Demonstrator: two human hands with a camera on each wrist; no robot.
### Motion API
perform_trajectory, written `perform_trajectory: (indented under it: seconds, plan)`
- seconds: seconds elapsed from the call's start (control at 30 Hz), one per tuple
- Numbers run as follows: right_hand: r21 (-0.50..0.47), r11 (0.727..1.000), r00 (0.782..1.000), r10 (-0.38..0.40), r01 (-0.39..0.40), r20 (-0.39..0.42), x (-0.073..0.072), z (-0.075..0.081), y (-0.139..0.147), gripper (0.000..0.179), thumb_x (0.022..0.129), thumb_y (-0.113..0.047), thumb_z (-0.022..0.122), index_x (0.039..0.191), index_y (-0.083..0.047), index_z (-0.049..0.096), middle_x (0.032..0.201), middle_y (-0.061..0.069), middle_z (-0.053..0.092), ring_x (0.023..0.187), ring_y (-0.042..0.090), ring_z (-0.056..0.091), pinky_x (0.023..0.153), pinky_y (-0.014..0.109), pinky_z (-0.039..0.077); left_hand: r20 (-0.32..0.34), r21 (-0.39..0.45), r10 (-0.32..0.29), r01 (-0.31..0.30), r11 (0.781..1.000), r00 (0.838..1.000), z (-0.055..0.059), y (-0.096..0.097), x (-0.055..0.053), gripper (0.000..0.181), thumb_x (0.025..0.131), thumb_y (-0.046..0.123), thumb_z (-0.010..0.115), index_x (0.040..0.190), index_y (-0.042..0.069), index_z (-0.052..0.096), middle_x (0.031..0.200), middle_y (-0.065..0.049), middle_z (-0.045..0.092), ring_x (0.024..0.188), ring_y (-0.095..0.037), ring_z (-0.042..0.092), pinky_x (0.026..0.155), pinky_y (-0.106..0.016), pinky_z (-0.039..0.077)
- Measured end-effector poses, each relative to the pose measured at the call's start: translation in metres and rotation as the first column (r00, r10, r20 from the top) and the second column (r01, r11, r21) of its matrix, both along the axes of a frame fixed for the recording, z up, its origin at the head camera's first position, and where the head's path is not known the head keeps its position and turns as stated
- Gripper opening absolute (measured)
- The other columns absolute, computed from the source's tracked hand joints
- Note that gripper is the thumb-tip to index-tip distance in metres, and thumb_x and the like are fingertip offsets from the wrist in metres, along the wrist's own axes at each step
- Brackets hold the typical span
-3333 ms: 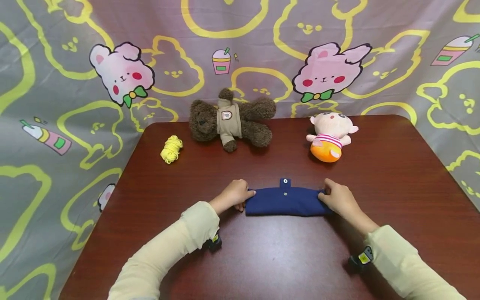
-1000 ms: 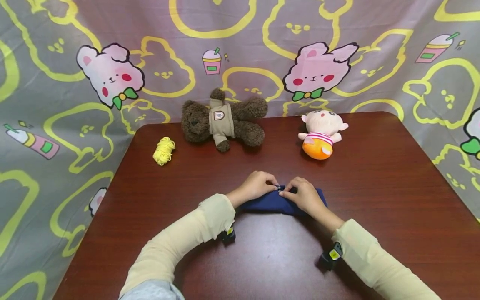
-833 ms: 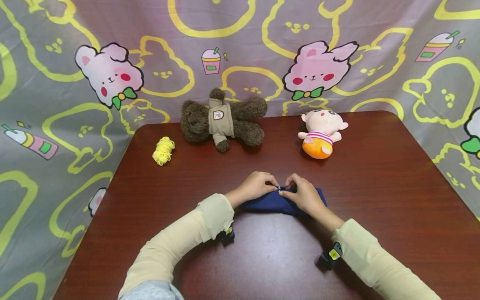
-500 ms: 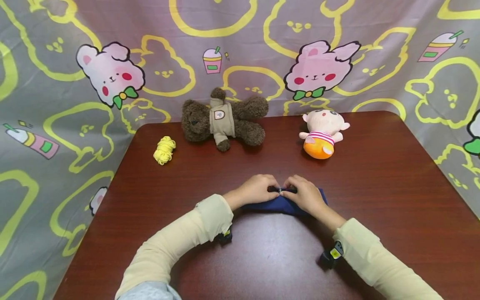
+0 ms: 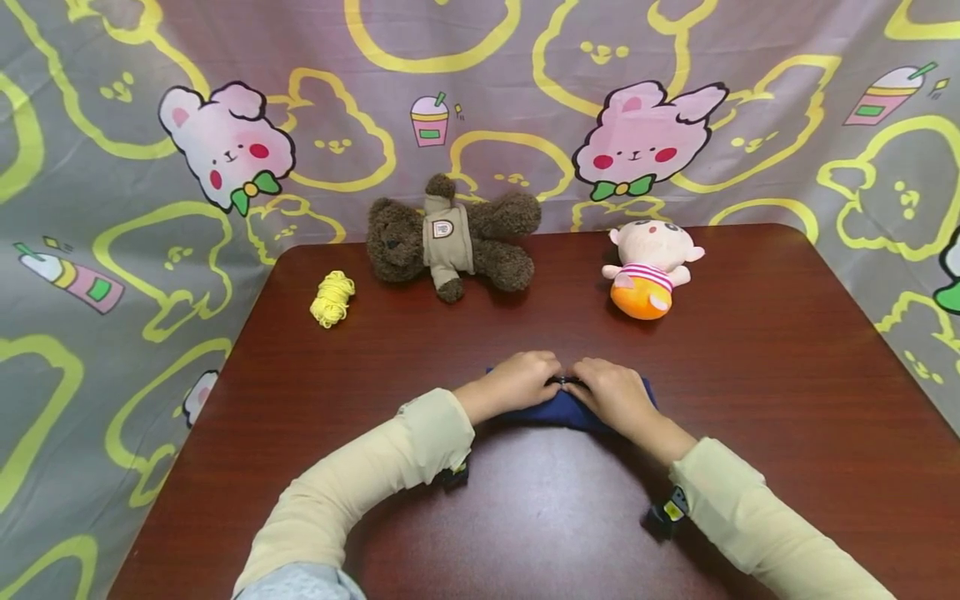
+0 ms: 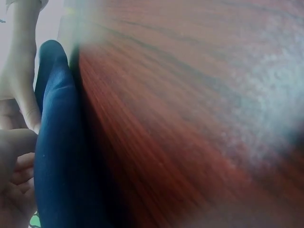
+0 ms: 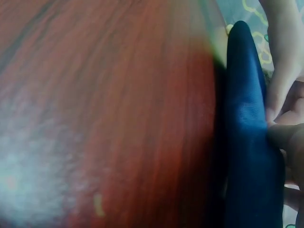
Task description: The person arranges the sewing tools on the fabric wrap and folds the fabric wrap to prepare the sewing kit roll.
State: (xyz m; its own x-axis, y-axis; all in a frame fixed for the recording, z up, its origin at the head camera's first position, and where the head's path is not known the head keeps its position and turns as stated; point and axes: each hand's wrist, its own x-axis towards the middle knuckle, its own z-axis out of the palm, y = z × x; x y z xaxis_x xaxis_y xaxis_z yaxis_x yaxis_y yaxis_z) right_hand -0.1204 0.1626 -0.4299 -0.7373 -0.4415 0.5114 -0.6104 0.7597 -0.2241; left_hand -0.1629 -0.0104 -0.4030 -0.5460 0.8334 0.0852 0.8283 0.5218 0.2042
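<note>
A folded navy cloth pouch [image 5: 558, 410] with a snap tab lies on the table, partly covered by both hands. My left hand [image 5: 519, 385] pinches at the middle of its far edge, where the tab and a small metal snap are. Thumb to thumb with it, my right hand [image 5: 617, 395] pinches the same spot from the other side. The tab itself is mostly hidden under the fingers. In the left wrist view the pouch [image 6: 61, 156] runs upright along the left, fingertips at its edge. The right wrist view has the pouch [image 7: 251, 152] beside both thumbs.
Across the back of the brown table [image 5: 420, 342] lie a yellow yarn bundle [image 5: 332, 298], a brown teddy bear [image 5: 450, 237] in a beige top, and a pink-headed plush doll [image 5: 648, 268] with an orange bottom. A printed curtain [image 5: 510, 92] hangs behind.
From the pouch's two ends, both hands have come together at its middle, over the upright tab. Lately the fingers have closed nearer around the snap, hiding more of it.
</note>
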Motion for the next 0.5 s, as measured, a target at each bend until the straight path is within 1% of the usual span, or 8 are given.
perform_trajectory:
  seconds: [0.27, 0.5]
  plan:
    - [0.049, 0.997, 0.994, 0.07, -0.067, -0.079, -0.005, -0.002, 0.002, 0.012, 0.074, -0.016, 0.071, 0.079, -0.009, 0.062, 0.07, 0.001, 0.057, 0.062, 0.018, 0.058, 0.049, 0.032, 0.046, -0.029, 0.001, -0.004, 0.004, 1.0, 1.0, -0.0009, 0.0008, 0.0001, 0.01, 0.085, 0.016, 0.057, 0.081, 0.009, 0.063, 0.078, -0.001, 0.056, 0.068, -0.013, 0.054, 0.062, -0.026, 0.044]
    - [0.055, 0.991, 0.984, 0.125, -0.118, -0.127, -0.0091, -0.003, 0.0032, 0.011, 0.073, -0.012, 0.071, 0.077, -0.007, 0.062, 0.07, 0.002, 0.056, 0.061, 0.019, 0.056, 0.05, 0.032, 0.046, -0.06, -0.003, -0.024, 0.024, 1.0, 0.998, 0.0003, 0.0018, -0.0004, 0.012, 0.085, 0.016, 0.057, 0.078, 0.008, 0.062, 0.079, -0.002, 0.057, 0.072, -0.016, 0.056, 0.065, -0.028, 0.046]
